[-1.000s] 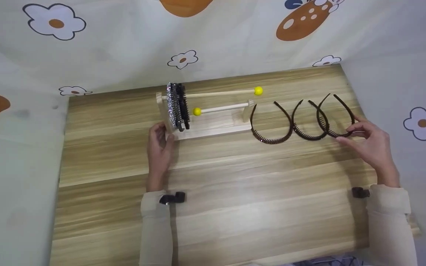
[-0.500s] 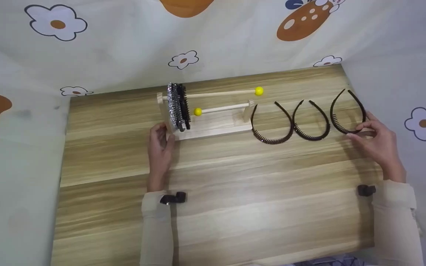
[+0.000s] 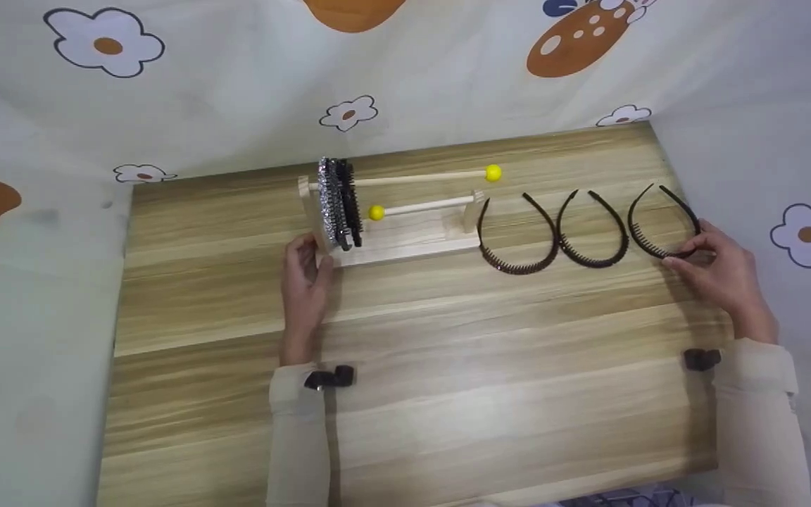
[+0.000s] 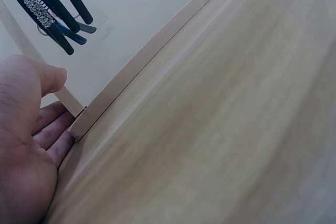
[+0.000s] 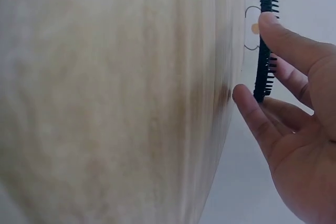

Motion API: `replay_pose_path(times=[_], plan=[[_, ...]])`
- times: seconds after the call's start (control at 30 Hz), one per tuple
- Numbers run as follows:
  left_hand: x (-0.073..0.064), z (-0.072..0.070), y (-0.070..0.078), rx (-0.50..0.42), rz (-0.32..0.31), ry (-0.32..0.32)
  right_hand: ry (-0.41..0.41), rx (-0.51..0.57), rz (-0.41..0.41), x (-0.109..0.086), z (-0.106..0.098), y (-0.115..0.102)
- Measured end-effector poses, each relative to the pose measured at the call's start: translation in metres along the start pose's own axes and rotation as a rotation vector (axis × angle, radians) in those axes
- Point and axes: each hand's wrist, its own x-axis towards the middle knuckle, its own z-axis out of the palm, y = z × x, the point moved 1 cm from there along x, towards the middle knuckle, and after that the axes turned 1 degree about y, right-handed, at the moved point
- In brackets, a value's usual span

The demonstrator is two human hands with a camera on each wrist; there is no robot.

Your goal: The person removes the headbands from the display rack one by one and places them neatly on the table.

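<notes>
A wooden headband stand (image 3: 405,251) has two rods tipped with yellow balls. Several headbands, including a silver glittery one (image 3: 330,204) and black toothed ones, hang at the left end of its upper rod (image 3: 419,178). My left hand (image 3: 305,278) holds the stand's left end, thumb inside the upright and fingers outside, as the left wrist view shows. My right hand (image 3: 724,271) pinches a dark toothed headband (image 5: 262,69) between thumb and fingers at its curved end. Two more dark headbands, a brownish one (image 3: 518,270) and a black one (image 3: 594,264), lie between stand and right hand.
The wood-grain table (image 3: 448,366) reaches back to a pale cloth wall (image 3: 236,105) with flower prints. Another cloth wall (image 3: 750,169) stands close beyond the right hand. The stand's lower rod (image 3: 426,206) points left from the right post.
My right hand has moved right with its headband, from overlapping the middle headband to beside it, and the headband's tips have since dipped nearer. The left hand and stand have stayed put.
</notes>
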Motion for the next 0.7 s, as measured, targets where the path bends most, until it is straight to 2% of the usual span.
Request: replay_pose_path(times=[0.33,0.7], plan=[[0.0011,-0.0003,-0.001,0.016,0.026,-0.014,0.004,-0.067,-0.01,-0.004,0.0007,0.0022],[0.001,-0.0009,-0.0019,0.014,0.017,-0.014,-0.014,-0.001,-0.092,0.001,0.0031,0.0069]])
